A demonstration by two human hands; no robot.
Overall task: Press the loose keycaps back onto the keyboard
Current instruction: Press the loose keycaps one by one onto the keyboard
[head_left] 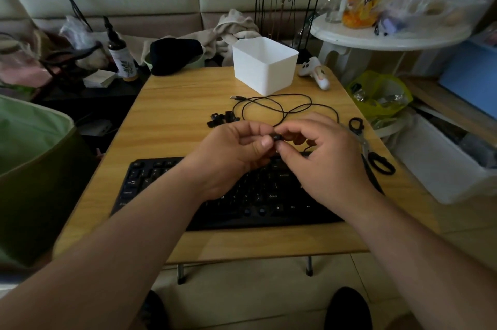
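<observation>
Head view showed both hands, left hand (pixel 236 149) and right hand (pixel 320 152), pinching one small keycap (pixel 276 137) above the keyboard (pixel 263 195); judged light, rigid, slippery, best gripped by its side walls.

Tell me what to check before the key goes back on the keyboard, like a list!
1. Keycap held: ok. The left hand and right hand both pinch one black keycap between their fingers.
2. Keycap right way up: cannot tell, it is mostly hidden.
3. Empty spot findable: cannot tell. The hands cover the middle of the keyboard.
4. More keycaps ready: ok. The loose keycaps lie behind the hands on the table.
5. Cable out of the way: ok. The cable lies coiled behind the keyboard.
6. Scissors clear: ok. The scissors lie to the right.
</observation>
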